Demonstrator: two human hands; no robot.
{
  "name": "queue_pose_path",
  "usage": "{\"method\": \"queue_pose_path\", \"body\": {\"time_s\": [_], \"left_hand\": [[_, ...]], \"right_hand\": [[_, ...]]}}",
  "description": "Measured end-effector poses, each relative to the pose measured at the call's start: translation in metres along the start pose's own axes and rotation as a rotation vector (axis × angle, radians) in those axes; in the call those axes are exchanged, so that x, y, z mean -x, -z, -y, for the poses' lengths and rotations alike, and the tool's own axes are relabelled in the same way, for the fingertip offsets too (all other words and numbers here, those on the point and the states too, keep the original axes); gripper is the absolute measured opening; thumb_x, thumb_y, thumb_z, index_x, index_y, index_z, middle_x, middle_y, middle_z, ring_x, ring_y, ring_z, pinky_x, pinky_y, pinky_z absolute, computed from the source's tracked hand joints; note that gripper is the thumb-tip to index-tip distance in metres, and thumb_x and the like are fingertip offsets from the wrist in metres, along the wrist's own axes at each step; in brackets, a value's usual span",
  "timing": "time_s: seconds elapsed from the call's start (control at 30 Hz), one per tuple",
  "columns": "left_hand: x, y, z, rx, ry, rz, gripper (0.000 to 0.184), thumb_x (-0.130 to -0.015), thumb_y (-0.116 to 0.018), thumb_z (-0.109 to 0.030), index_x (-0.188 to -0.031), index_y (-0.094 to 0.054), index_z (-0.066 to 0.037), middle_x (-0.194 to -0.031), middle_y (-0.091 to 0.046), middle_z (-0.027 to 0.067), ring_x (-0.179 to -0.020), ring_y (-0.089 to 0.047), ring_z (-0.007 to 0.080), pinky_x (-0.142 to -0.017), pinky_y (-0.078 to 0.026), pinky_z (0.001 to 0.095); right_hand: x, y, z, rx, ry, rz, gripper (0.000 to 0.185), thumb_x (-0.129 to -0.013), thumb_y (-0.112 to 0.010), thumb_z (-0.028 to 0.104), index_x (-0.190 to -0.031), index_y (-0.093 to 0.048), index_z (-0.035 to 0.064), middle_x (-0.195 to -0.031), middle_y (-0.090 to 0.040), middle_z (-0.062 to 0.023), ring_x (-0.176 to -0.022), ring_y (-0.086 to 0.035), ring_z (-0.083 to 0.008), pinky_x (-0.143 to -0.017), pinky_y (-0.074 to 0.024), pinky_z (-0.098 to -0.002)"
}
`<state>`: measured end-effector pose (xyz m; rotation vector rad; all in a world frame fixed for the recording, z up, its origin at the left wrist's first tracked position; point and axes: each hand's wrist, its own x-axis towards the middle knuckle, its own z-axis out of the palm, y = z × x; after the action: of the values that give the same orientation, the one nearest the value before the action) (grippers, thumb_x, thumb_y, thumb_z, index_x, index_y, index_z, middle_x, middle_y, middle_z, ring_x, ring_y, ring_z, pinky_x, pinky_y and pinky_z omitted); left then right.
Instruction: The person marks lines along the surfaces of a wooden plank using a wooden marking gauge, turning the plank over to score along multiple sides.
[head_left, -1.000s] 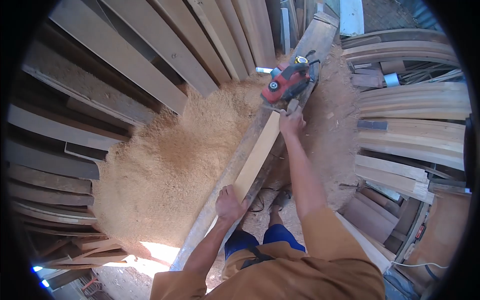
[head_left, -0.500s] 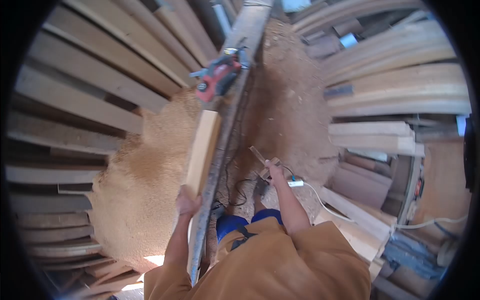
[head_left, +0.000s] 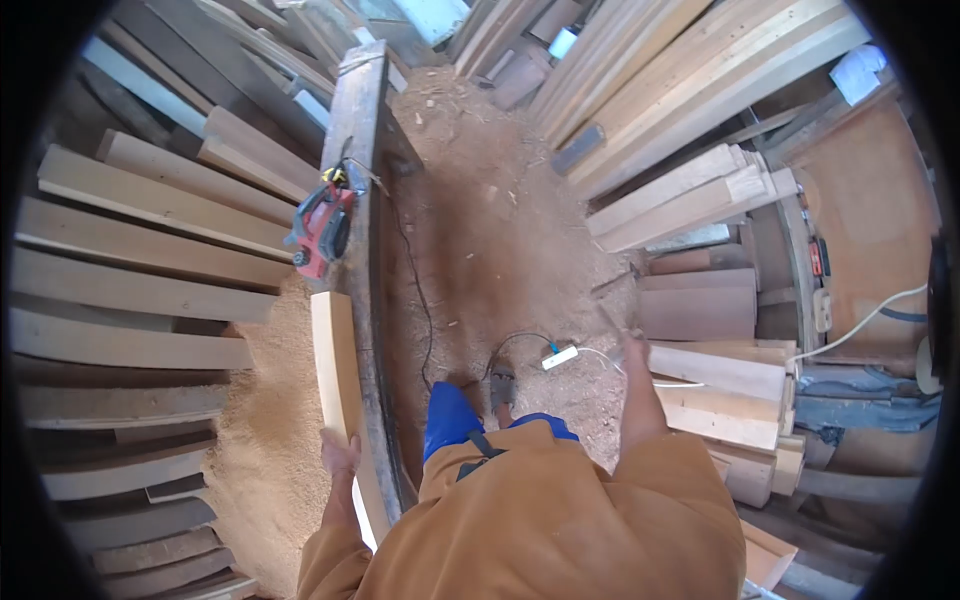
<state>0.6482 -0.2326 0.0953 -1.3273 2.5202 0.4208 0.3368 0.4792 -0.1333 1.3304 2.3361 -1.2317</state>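
A pale wooden piece (head_left: 336, 365) lies lengthwise on the narrow dark bench (head_left: 358, 125). My left hand (head_left: 341, 453) is closed around its near part. Beyond its far end, a red and black electric planer (head_left: 322, 232) rests on the bench. Out to the right, my right hand (head_left: 635, 352) is closed on a small wooden tool with a thin stem (head_left: 608, 320), near stacked boards; the tool is blurred and partly hidden by the hand.
Boards (head_left: 150, 275) stand along the left, and more timber (head_left: 690, 80) lines the right. Sawdust (head_left: 265, 410) covers the floor left of the bench. A white power strip (head_left: 560, 357) with cables lies by my foot. A brown panel (head_left: 865, 190) is at far right.
The view has turned right. My right hand has left the wooden piece's far end and moved out to the right with the small tool. My left hand remains on the piece, which appears more upright in view.
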Motion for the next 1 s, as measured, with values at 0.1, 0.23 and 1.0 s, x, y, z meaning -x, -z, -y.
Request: {"method": "queue_pose_path", "body": {"time_s": [0.1,0.23,1.0], "left_hand": [[0.009,0.002,-0.002,-0.054,0.086,-0.006,0.079,-0.078,-0.078,-0.048,-0.137,-0.043,-0.008,-0.121,-0.067,0.025,-0.111,-0.067,0.0459,-0.097,-0.052,0.0548],[0.017,0.013,-0.024,0.011,0.177,-0.014,0.08,-0.077,-0.078,-0.049,-0.137,-0.044,-0.009,-0.124,-0.066,0.0242,-0.115,-0.066,0.0448,-0.098,-0.052,0.0543],[0.008,0.005,-0.025,0.112,0.218,-0.101,0.066,-0.066,-0.086,-0.046,-0.111,-0.056,-0.008,-0.108,-0.066,0.0179,-0.103,-0.066,0.0385,-0.088,-0.055,0.0522]], "right_hand": [[0.012,0.026,0.014,0.235,0.241,-0.13,0.056,-0.087,-0.08,0.041,-0.12,-0.067,-0.0011,-0.104,-0.07,-0.0171,-0.086,-0.067,-0.03,-0.075,-0.0553,-0.0471],[0.015,0.012,0.006,0.266,0.111,0.273,0.03,-0.091,-0.075,0.033,-0.094,-0.067,0.0045,-0.068,-0.06,-0.0081,-0.047,-0.053,-0.0238,-0.04,-0.0386,-0.0424],[0.227,-0.311,0.446,0.446,0.854,0.933,0.038,-0.094,-0.072,0.027,-0.114,-0.072,-0.005,-0.092,-0.071,-0.0101,-0.076,-0.067,-0.015,-0.065,-0.0543,-0.0319]]}}
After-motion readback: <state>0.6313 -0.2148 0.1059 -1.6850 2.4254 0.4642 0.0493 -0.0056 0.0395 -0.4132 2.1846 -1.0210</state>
